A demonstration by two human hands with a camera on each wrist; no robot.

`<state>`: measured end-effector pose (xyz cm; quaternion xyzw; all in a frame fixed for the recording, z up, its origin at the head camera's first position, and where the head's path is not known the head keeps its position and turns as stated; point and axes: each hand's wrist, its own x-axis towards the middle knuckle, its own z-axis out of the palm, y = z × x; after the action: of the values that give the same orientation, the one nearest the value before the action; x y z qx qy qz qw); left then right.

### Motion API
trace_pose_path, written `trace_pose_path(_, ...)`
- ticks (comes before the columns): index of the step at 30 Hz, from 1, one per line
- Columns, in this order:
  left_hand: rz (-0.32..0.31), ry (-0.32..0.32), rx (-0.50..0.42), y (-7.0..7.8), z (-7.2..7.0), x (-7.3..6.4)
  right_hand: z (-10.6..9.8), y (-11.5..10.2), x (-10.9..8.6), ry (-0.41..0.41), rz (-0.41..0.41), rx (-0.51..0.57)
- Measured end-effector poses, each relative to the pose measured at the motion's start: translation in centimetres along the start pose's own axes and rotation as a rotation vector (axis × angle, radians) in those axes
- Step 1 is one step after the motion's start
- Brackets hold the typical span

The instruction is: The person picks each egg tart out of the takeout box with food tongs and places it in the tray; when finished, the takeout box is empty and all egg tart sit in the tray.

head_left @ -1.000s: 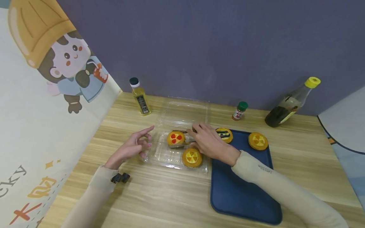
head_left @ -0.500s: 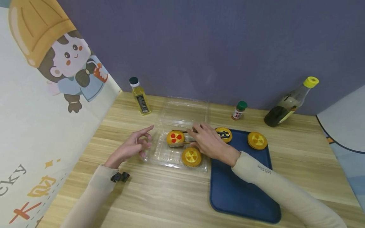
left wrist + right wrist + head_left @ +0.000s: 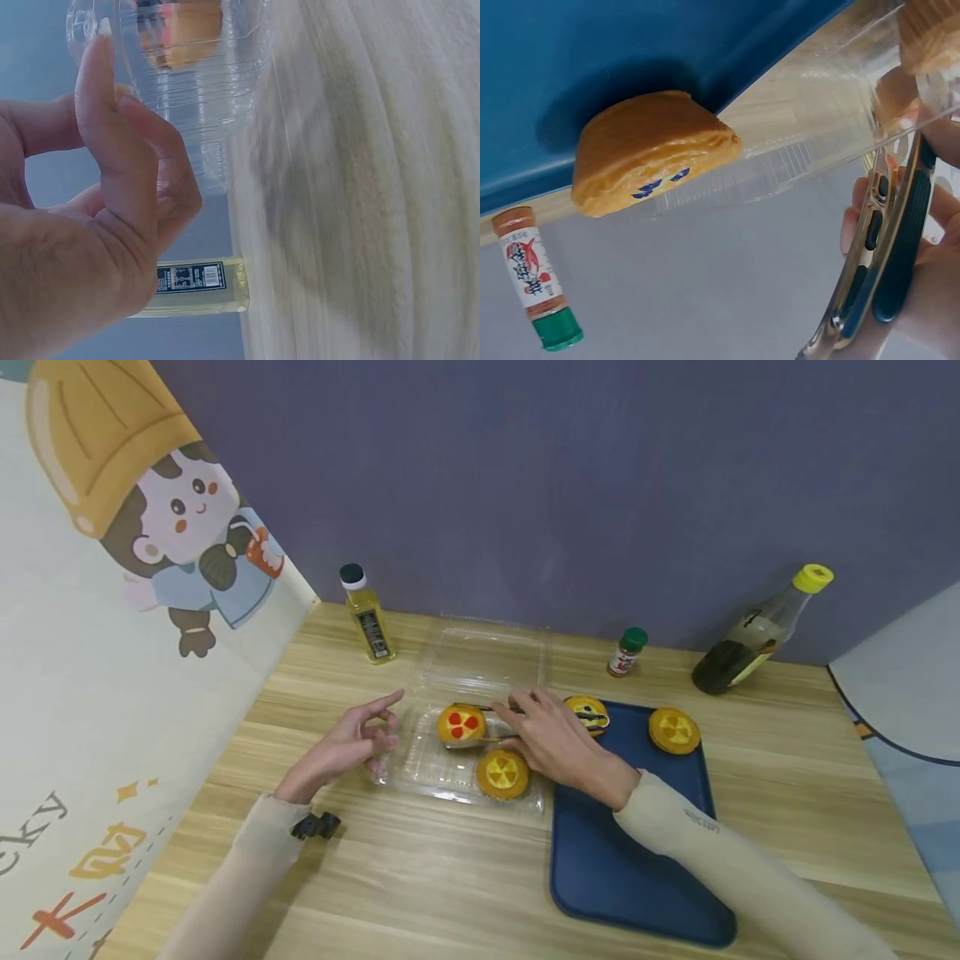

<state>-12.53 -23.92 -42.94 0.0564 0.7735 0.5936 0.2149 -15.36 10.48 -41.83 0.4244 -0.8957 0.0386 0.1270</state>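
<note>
My right hand (image 3: pixel 558 739) grips a pair of metal tongs (image 3: pixel 877 240) with dark grips. In the head view their jaws stand on either side of an egg tart with red topping (image 3: pixel 461 724), which sits in the back left of an open clear plastic container (image 3: pixel 450 772). Whether the tongs squeeze that tart cannot be made out. A yellow-topped tart (image 3: pixel 502 774) sits at the container's front right. My left hand (image 3: pixel 345 745) hovers by the container's left edge, index finger extended and other fingers loosely bent, holding nothing; contact with the container is unclear.
A blue tray (image 3: pixel 630 860) lies right of the container, bearing a blue-dotted tart (image 3: pixel 652 154) and another yellow-topped tart (image 3: pixel 673 731). Behind stand an oil bottle (image 3: pixel 371 625), a green-capped spice jar (image 3: pixel 624 656) and a yellow-capped dark sauce bottle (image 3: pixel 742 652), near the wall.
The handle end of the tongs and my right wrist have shifted very slightly. The red-topped tart and my left hand stay where they were.
</note>
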Motion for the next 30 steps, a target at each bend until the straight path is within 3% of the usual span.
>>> trace_pose_path(8,0.015,-0.012,-0.009,-0.2,0.0,0.0,-1.3,0.1,-2.4,0.036,0.073,0.039)
trace_pose_path(18,0.027,-0.021,-0.014,-0.4,-0.2,0.2,-3.0,2.1,-6.8,0.129,0.199,0.065)
trace_pose_path(30,0.044,-0.033,-0.031,-0.6,-0.2,0.2,-5.8,5.6,-12.3,0.168,0.295,-0.022)
